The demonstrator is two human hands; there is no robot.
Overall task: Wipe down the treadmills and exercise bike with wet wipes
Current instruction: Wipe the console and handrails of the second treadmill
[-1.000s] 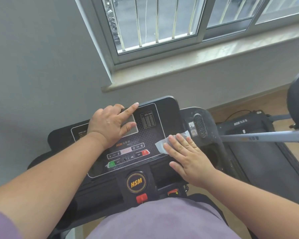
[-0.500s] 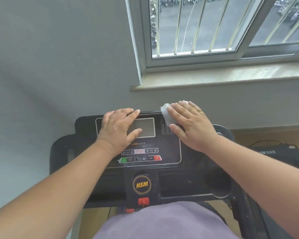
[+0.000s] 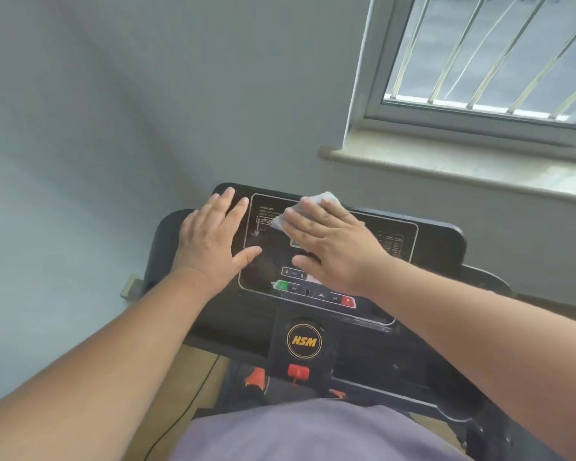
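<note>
Head view, looking down. Nearest: purple-clad torso, two bare forearms reaching forward. Beyond: black treadmill console (image 3: 439, 241) with round yellow HSM logo badge (image 3: 304, 341) and button row. Left hand (image 3: 210, 241) flat, fingers spread, empty, resting on console's left edge. Right hand (image 3: 330, 241) flat, fingers straight, pressing crumpled white wet wipe (image 3: 310, 202) onto display panel; wipe pokes out beyond fingertips, near console's far edge. Unwiped-looking panel lies leftward, toward left hand. Farthest: grey wall, barred window (image 3: 492, 54).
</note>
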